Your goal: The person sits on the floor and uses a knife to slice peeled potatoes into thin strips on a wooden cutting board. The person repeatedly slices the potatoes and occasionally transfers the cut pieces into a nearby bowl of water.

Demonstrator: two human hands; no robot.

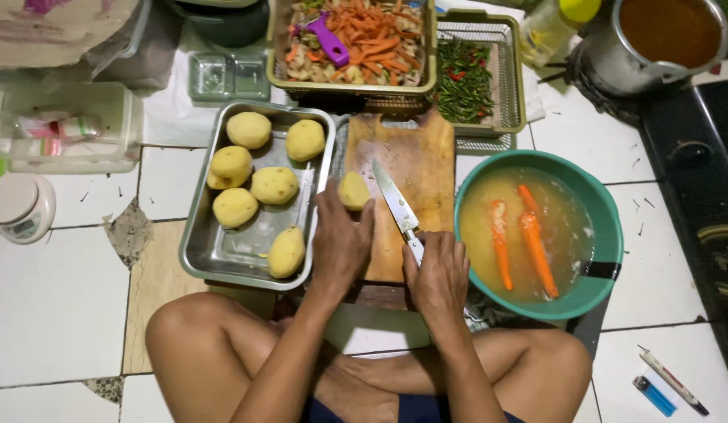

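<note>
Two bare hands work over a wooden cutting board point(411, 168) in the single head view, which looks straight down at a person seated cross-legged on a white tiled floor point(58, 298). The left hand point(340, 243) lies flat on the board's left edge, its fingers curled over a peeled potato point(354, 190) and pressing it down onto the wood. The right hand point(438, 274) is closed around the handle of a kitchen knife point(397, 205), whose blade slants up and to the left, its tip just beside the potato; whether the edge touches it cannot be told. Just left of the board sits a metal tray point(223, 254) holding six more peeled potatoes point(254, 184), scattered rather than stacked. To the right of the board stands a green basin point(606, 227) of cloudy water with carrots point(524, 239) lying in it. Beyond the board's far end is a plastic basket point(356, 90) of cut carrot and other vegetables with a purple peeler point(327, 39) on top, and next to it a second basket point(509, 78) of green chillies point(462, 78). A metal pot point(653, 43) stands at the upper right, and a blue lighter point(653, 395) lies on the tiles at the lower right.
</note>
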